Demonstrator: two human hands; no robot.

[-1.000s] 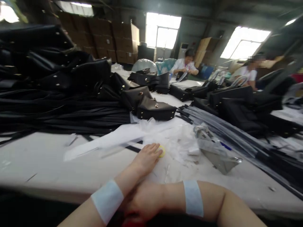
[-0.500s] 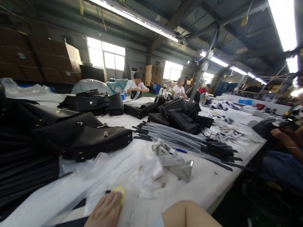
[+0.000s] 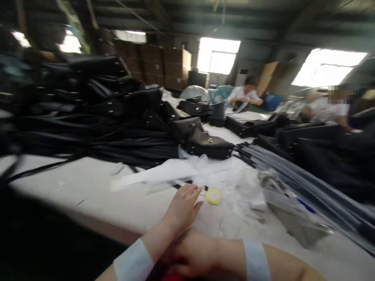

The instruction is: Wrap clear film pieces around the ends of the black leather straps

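My left hand (image 3: 184,207) reaches over the white tabletop, fingers stretched out and thumb a little apart. I see nothing held in it. Just right of its fingertips lies a small round thing with a yellow rim (image 3: 213,196), flat on the table. A short black strip (image 3: 189,182) shows beyond the fingers. Near my body, my right hand (image 3: 196,249) is low and blurred, close under the left wrist. Its fingers are smeared, and whether they hold anything is unclear. White sheet wrapping (image 3: 175,171) is spread in front of both hands.
Black bags (image 3: 211,146) with metal fittings stand beyond the wrapping. Long black straps (image 3: 140,146) lie in a heap at left, below piled bags (image 3: 96,86). Plastic-covered strips (image 3: 293,171) and crumpled grey wrapping (image 3: 299,218) are at right. Two people in white sit across the table.
The view has swung left, bringing the strap heap and table edge in. My left hand has come off the yellow-rimmed thing, and my right hand has come into view.
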